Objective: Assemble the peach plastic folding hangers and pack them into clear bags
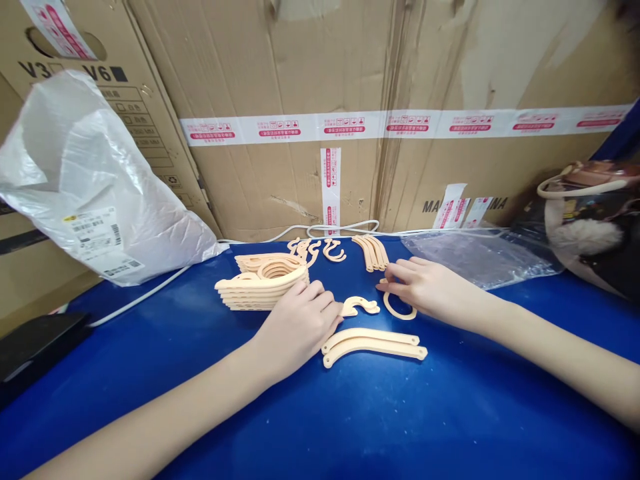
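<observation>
My left hand (303,325) is closed, its fingertips at the near end of a cream plastic hook (361,305) that points to the right. A cream ring-shaped piece (401,315) is pinched at its upper edge by my right hand (417,287). Below the hook, two curved cream arms (375,343) with holes at their ends lie side by side. Left of my left hand stands a stack of folded cream plastic hangers (250,293), partly covered by that hand. Farther back lie loose hooks (333,251) and a row of several curved arms (369,253).
Cardboard boxes (280,73) wall off the back of the blue table (390,420). A white plastic bag (100,193) leans at the left, above a black object (40,353). A clear plastic sheet (480,253) and a bag (590,227) sit at right. A white cable (280,235) runs behind.
</observation>
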Available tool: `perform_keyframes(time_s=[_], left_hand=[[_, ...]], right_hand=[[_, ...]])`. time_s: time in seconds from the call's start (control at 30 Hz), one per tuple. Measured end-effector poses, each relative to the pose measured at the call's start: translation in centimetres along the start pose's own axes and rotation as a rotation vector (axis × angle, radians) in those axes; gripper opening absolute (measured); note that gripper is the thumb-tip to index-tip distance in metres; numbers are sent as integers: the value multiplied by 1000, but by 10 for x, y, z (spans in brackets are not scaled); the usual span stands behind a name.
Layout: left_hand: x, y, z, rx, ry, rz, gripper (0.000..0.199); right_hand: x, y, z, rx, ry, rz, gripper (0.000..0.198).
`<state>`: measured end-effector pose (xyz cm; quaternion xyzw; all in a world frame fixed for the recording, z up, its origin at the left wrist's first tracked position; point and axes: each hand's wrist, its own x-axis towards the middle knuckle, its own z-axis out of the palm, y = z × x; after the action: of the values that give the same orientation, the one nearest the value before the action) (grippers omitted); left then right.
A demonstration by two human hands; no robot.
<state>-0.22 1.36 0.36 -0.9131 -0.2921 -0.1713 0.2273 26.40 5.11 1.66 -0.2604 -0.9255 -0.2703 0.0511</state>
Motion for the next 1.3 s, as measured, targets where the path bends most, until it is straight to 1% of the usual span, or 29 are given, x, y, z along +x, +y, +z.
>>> perform_keyframes(time_s=[0.1, 0.2, 0.27, 0.33, 0.43, 0.53, 0.6, 0.67, 0.73, 0.83, 0.9, 0.97, 1.07, 1.17, 1.3], left_hand=[[0, 1, 4, 8, 22, -5, 26], [0, 0, 5, -3, 37, -20, 26], [0, 0, 4, -13, 43, -27, 24], [0, 0, 3, -23, 49, -29, 24], [-1, -1, 2, -35, 54, -21, 25], [-2, -2, 0, -42, 52, -3, 26], [-3, -2, -1, -46, 41, 12, 23], [-3, -2, -2, -48, 16, 24, 19], [-4, -2, -4, -45, -10, 30, 18], [-3, 0, -6, -26, -46, 37, 19], [-3, 1, -6, 1, -49, 47, 22], [-3, 1, -6, 17, -22, 55, 25], [-4, 1, -3, 1, 32, 56, 28], [-4, 1, 0, -13, 78, 15, 27], [-5, -1, 1, -105, 152, -59, 24]], right_hand=[[2, -2, -2, -90, -2, -46, 18], [2, -1, -5, -122, -11, -55, 15], [1, 1, -6, -100, 7, -37, 15], [1, 3, -7, -32, 48, 21, 16], [1, 1, -7, 221, 131, 154, 17], [4, -7, -8, 602, 193, 281, 11], [7, -13, -7, 843, 191, 359, 10], [9, -18, -6, 1040, 174, 424, 16], [11, -22, -4, 1212, 160, 484, 23], [14, -24, 1, 1470, 140, 560, 27], [15, -25, 3, 1588, 125, 592, 29], [15, -26, 3, 1626, 120, 618, 30], [15, -27, 2, 1594, 126, 646, 30], [14, -26, 2, 1556, 144, 677, 32], [13, -23, 1, 1553, 225, 762, 32]])
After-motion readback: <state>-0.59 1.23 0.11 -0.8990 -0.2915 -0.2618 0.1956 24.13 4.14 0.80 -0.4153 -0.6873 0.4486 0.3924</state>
